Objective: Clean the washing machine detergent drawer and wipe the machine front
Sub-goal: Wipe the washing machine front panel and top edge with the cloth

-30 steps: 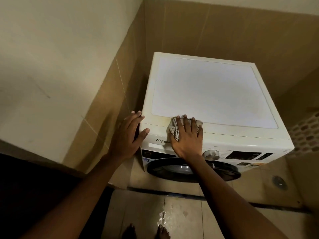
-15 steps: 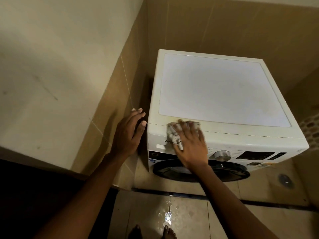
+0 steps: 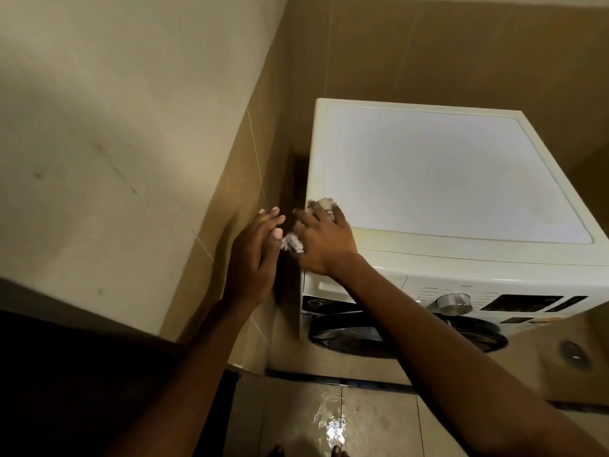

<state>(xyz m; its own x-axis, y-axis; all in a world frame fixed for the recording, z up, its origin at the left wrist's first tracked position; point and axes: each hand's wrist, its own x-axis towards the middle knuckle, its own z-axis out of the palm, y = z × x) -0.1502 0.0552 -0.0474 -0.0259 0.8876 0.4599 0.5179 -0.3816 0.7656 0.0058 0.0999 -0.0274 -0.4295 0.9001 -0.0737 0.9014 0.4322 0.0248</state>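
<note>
White and boxy, the washing machine (image 3: 445,179) fills the tiled corner, its top smooth and its detergent drawer (image 3: 392,281) closed. The right hand (image 3: 324,240) has slid to the front-left corner, fingers curled over the crumpled cloth (image 3: 293,245). The left hand (image 3: 253,258) is off the machine's side now, fingers straight, thumb beside the cloth.

The right hand (image 3: 324,242) covers most of the cloth (image 3: 293,245), and the control panel (image 3: 524,303) lettering is too small to read.
</note>
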